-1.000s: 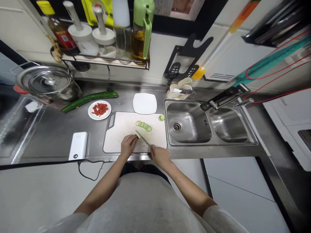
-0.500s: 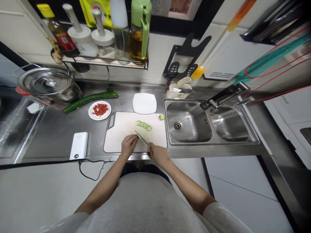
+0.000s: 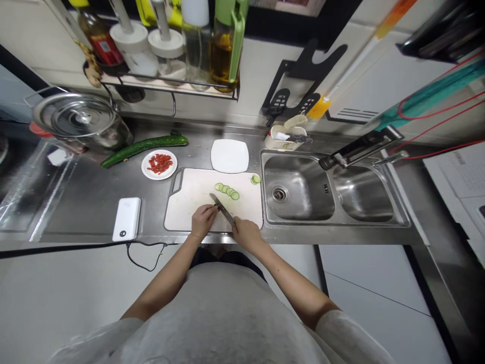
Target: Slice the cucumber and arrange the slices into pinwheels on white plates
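A white cutting board (image 3: pixel 189 205) lies on the steel counter in front of me. My right hand (image 3: pixel 246 233) is closed round the handle of a knife (image 3: pixel 223 209), whose blade slants up and left over the board. My left hand (image 3: pixel 202 220) is curled at the blade's left side, fingers pressed on something small I cannot make out. A short row of cucumber slices (image 3: pixel 227 190) lies just beyond the blade. One more cucumber piece (image 3: pixel 256 179) sits at the board's far right corner.
A whole cucumber (image 3: pixel 146 146), a small plate of red chopped bits (image 3: pixel 159 164) and an empty white plate (image 3: pixel 229 155) lie behind the board. A white power bank (image 3: pixel 127 218) lies left, a lidded pot (image 3: pixel 81 121) far left, a double sink (image 3: pixel 333 189) right.
The knife blade has tilted up a little and both hands have stayed at the board's near edge. The camera has tipped slightly, shifting the whole scene.
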`<state>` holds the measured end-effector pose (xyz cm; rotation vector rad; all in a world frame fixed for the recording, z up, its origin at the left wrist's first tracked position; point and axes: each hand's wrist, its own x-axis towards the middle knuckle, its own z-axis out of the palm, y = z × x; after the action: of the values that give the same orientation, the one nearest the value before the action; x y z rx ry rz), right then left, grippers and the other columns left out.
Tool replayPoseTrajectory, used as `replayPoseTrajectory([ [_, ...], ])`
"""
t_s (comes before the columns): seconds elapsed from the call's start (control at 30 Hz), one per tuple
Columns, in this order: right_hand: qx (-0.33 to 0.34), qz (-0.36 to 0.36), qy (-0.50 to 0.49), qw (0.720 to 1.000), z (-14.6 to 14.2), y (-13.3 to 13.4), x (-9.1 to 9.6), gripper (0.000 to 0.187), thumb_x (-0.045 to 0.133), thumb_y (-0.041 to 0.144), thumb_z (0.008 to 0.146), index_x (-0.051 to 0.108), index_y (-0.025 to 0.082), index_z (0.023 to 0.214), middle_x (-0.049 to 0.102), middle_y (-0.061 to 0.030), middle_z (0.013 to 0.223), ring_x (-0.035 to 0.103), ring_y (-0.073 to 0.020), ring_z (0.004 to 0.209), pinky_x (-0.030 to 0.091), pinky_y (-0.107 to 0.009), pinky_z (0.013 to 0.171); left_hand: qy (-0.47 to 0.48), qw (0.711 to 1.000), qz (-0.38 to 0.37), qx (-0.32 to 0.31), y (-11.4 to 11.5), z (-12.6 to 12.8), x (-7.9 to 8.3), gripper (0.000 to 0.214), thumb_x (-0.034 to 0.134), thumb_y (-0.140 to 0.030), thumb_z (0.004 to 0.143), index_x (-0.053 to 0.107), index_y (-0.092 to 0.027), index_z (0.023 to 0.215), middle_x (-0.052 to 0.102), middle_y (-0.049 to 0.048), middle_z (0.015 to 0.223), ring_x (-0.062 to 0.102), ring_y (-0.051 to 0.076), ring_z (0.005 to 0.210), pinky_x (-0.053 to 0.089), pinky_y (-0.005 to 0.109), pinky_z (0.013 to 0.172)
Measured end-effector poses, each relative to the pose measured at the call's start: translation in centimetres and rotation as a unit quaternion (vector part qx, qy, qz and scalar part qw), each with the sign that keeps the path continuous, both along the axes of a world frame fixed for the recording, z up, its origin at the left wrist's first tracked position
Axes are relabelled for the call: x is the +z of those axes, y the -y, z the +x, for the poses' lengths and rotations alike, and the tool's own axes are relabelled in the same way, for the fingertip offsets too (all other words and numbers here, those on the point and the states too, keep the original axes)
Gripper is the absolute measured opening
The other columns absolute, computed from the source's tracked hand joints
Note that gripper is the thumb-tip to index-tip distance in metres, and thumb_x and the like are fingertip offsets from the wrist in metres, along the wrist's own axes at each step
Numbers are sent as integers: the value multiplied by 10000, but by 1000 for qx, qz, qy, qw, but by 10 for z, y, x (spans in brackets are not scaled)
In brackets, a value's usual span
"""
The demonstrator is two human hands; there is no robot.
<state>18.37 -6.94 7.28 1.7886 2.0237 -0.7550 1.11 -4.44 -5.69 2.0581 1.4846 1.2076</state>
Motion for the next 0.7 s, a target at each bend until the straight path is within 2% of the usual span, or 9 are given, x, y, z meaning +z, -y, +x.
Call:
replayPoseTrajectory([
  [0.43,1,-21,-1,1000,-2,-2,5,265,351,237,933,543,156,1098,687,-130,948,645,-244,933,419,-302,728,7,1000,-4,0,1,-1,-4,162,565,-270,875,700,-232,956,692,64,932,646,172,883,548,337,798],
  [0.7,-2,-23,1,1000,-5,-2,2,289,347,225,921,559,150,1103,688,-133,939,647,-241,931,434,-306,736,9,1000,-11,1,0,0,-5,169,554,-277,881,698,-231,957,693,64,935,644,175,884,555,345,794],
])
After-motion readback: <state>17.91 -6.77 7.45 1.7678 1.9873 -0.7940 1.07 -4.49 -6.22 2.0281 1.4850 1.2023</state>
